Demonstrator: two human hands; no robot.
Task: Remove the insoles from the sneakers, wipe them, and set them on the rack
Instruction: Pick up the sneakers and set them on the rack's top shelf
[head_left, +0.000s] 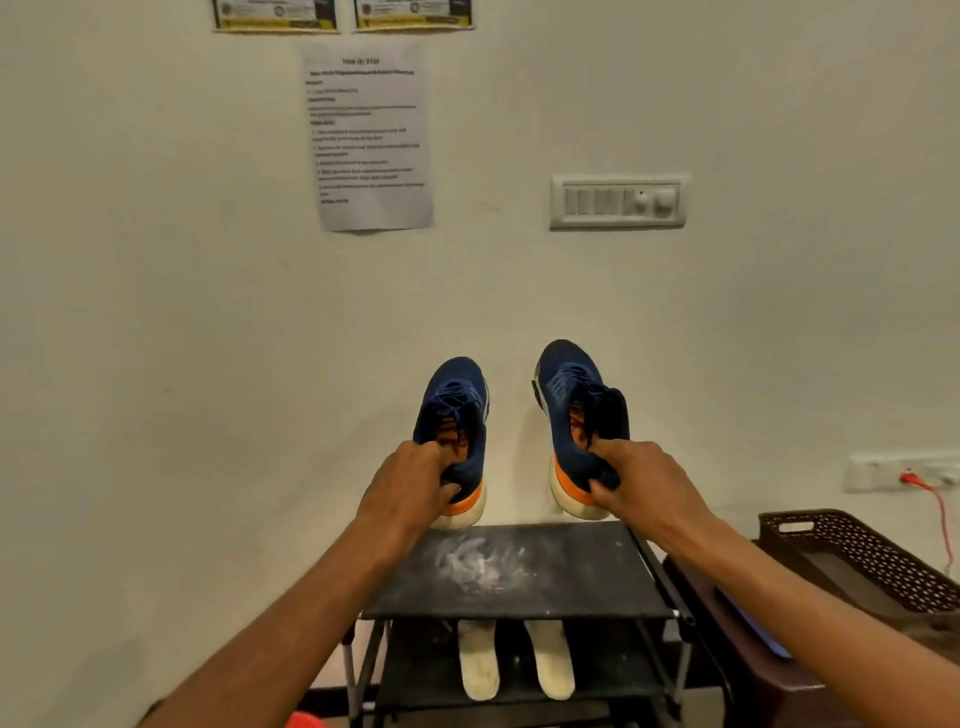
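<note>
Above the black rack, two navy-and-orange sneakers are being held up, toes toward the wall. The left sneaker is being gripped at its heel collar by the left hand, with fingers curled into the opening and the thumb pressed on the outside. Just beside it but apart, the right sneaker is being clasped at the heel by the right hand, with fingers wrapped round the collar. Two pale insoles are being kept side by side on a lower shelf: a left insole and a right insole. At far right, one dark perforated basket is being shown.
</note>
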